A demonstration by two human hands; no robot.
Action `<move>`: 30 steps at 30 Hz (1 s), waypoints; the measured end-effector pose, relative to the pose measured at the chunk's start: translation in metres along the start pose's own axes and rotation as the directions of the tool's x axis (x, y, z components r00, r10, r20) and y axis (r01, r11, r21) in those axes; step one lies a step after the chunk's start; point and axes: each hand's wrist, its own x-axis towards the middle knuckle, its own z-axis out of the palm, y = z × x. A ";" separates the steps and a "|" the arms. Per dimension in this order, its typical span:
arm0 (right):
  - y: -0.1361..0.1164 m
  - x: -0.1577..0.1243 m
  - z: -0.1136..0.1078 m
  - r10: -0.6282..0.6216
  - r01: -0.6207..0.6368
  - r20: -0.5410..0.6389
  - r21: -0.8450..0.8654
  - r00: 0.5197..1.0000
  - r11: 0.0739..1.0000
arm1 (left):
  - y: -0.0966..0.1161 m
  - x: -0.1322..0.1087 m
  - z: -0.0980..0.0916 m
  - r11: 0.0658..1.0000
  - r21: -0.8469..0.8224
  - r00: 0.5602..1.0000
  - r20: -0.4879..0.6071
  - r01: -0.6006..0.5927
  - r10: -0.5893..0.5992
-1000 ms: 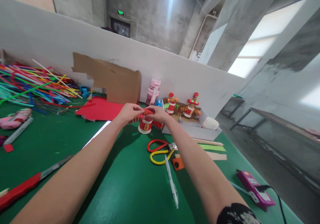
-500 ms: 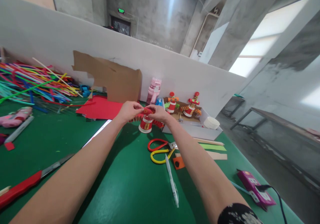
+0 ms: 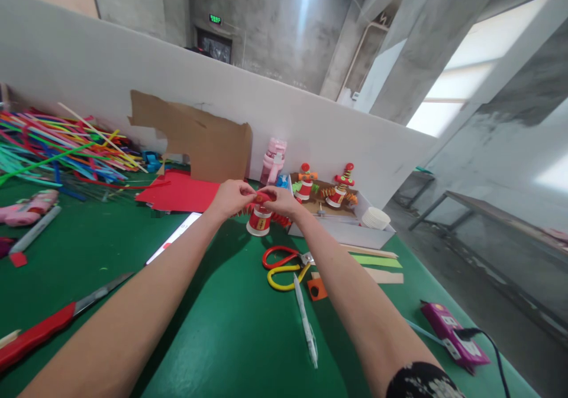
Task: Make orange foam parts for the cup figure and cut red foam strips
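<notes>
Together, the left hand (image 3: 231, 200) and the right hand (image 3: 283, 201) meet over the far half of the green bench (image 3: 213, 333), each grip pinching the small red piece (image 3: 263, 198) between thumb and fingers. That piece sits right at the top of a red paper cup (image 3: 258, 223), which stands upside down, white rim on the bench — whether the two touch I cannot tell. A red coil (image 3: 280, 221) sticks out beside the cup, under the right hand.

Just to the right, a white box (image 3: 344, 232) stands near the bench's right edge, with two cup figures (image 3: 304, 191) inside. Nearer the front lie scissors (image 3: 306, 259) and a pen (image 3: 305, 322), one touching or nearly touching the other. Along the far edge — left of the pink bottle (image 3: 272, 162) — are cardboard (image 3: 213, 141) and red paper (image 3: 186, 191).
</notes>
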 end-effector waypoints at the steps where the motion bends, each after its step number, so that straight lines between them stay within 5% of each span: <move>1: 0.000 -0.001 0.000 0.000 0.000 -0.003 0.000 1.000 1.000 | 0.000 0.000 0.000 1.000 0.004 1.000 0.003 -0.001 0.001; 19: 0.002 -0.001 0.002 -0.092 0.089 -0.050 -0.060 0.994 0.994 | -0.001 0.001 0.002 0.997 0.042 0.998 -0.025 -0.058 0.059; 30: 0.006 0.000 0.003 -0.086 0.082 -0.060 -0.060 0.994 0.995 | -0.009 0.004 0.001 0.979 -0.206 0.996 -0.088 0.009 -0.028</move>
